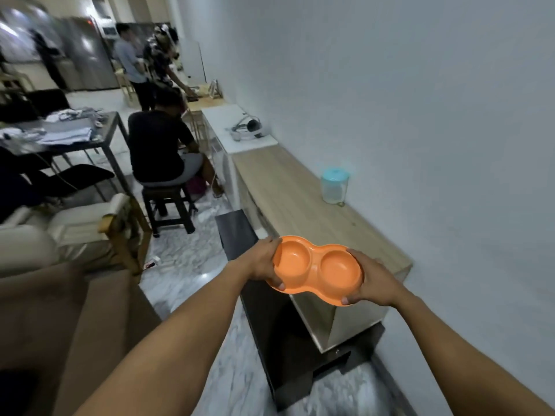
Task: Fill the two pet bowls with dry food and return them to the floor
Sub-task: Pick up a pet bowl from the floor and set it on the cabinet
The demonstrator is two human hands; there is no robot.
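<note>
An orange double pet bowl (pixel 315 270), two round wells joined in one dish, hangs in the air over the near end of a long wooden cabinet top (pixel 288 202). Both wells look empty. My left hand (pixel 264 262) grips its left rim, thumb over the edge. My right hand (pixel 372 280) grips the right rim the same way. A clear container with a teal lid (pixel 335 187) stands further back on the cabinet top against the wall; its contents are hard to make out.
A dark low bench (pixel 240 232) runs along the cabinet's front. The floor (pixel 186 259) is white marble. A person sits on a stool (pixel 168 205) ahead, others stand beyond. A cream armchair (pixel 60 229) and a brown sofa (pixel 75 310) stand on the left.
</note>
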